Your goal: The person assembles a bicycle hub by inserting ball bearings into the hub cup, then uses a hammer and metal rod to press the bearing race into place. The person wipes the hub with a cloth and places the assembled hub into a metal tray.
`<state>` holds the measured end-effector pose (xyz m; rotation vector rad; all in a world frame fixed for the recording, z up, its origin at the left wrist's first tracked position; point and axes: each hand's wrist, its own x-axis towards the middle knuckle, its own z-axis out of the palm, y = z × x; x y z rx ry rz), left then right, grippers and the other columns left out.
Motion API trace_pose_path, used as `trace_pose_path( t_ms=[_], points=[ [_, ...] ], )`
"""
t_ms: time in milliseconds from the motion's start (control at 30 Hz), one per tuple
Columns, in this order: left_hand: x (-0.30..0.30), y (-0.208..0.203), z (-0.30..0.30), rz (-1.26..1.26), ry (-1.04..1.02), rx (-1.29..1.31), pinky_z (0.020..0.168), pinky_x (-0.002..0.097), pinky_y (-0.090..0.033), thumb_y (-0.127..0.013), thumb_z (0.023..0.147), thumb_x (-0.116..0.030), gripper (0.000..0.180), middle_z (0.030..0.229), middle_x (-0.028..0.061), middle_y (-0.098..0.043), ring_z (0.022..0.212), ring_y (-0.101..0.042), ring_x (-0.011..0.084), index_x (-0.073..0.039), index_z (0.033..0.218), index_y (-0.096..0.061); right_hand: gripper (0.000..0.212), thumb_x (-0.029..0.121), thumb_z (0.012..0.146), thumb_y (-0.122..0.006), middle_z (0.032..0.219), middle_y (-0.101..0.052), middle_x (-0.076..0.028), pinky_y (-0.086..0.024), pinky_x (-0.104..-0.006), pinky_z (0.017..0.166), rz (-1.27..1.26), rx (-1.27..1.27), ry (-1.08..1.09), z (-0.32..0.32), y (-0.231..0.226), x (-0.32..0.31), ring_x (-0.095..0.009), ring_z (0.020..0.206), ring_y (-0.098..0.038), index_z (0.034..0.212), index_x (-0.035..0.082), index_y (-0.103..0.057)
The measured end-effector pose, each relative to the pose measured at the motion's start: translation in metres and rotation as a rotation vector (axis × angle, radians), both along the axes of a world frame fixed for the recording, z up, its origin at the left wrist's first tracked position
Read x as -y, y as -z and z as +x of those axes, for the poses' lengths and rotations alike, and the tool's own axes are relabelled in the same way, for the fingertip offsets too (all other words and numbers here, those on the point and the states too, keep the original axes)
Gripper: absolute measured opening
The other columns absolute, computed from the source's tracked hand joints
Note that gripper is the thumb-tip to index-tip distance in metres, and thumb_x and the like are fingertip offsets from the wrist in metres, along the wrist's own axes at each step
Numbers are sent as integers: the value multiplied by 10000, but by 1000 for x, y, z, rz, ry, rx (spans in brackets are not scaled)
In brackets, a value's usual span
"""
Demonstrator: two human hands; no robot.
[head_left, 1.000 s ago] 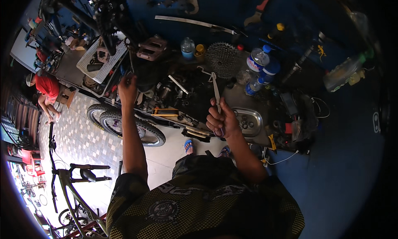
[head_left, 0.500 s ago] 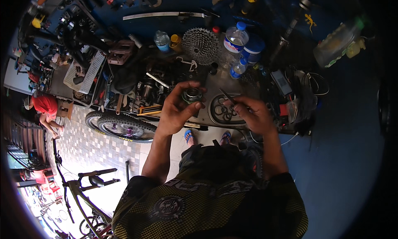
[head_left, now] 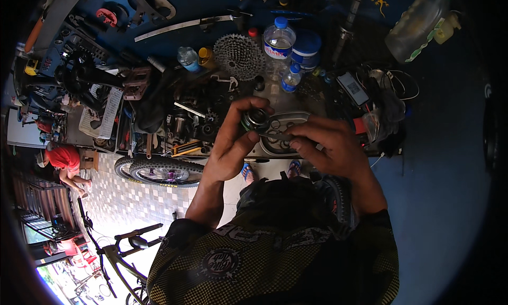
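In my left hand (head_left: 225, 151) is a small round metal part (head_left: 256, 118) with a dark opening and a greenish edge, pinched between thumb and curled fingers. It looks like a bicycle hub or bearing piece. My right hand (head_left: 330, 146) grips a thin, flat metal tool (head_left: 279, 137), whose tip points toward that part. Whether the tip touches it I cannot tell. Beneath both hands lies a rounded metal tray (head_left: 288, 114) with several dark rings in it, partly covered by my fingers.
Behind my hands on the bench stand a bicycle cassette (head_left: 239, 56), a large water bottle (head_left: 279, 39) and a small bottle (head_left: 291, 80). A phone (head_left: 353, 89) lies among cables at right. Bike wheels (head_left: 164, 173) stand below the bench's left side. A person in red (head_left: 64, 158) sits far left.
My right hand has come left, bringing the tool close to the round part. My left hand has shifted slightly right with the part. The whole view has turned a little.
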<state>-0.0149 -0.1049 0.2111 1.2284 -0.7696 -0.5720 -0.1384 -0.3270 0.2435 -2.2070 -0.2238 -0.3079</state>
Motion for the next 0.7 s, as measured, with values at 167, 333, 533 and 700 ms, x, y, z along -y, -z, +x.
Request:
trace_pose_path(
  t_ms=[167, 333, 533, 700],
  points=[
    [0, -1, -2, -13, 13, 18, 1112, 353, -415, -506, 918, -23, 566, 1351, 148, -596, 1279, -549, 202, 13, 1478, -428, 206, 242, 964, -764, 908, -733, -93, -551, -382, 656, -6, 71, 36, 3, 6, -3, -265, 746, -720, 1085, 76, -777],
    [-2, -2, -5, 34, -46, 57, 1099, 337, -419, -474, 921, 45, 588, 1355, 138, -587, 1256, -548, 182, 22, 1505, -403, 202, 236, 971, -753, 881, -723, -100, -543, -379, 649, 3, 40, 31, 4, 6, -6, -266, 736, -715, 1081, 69, -779],
    [-4, -2, -5, 32, -61, 184, 1085, 328, -425, -465, 925, 70, 589, 1356, 141, -571, 1235, -551, 177, 20, 1509, -400, 204, 230, 985, -734, 861, -714, -107, -538, -379, 645, 67, 11, -2, 6, 6, -9, -271, 722, -707, 1077, 53, -777],
    [-7, -1, -7, 44, -77, 219, 1070, 331, -430, -465, 917, 73, 576, 1359, 151, -560, 1232, -547, 182, 23, 1489, -421, 216, 231, 992, -726, 862, -715, -115, -540, -381, 649, 70, 7, -25, 5, 4, -11, -273, 724, -706, 1079, 40, -774]
  ],
)
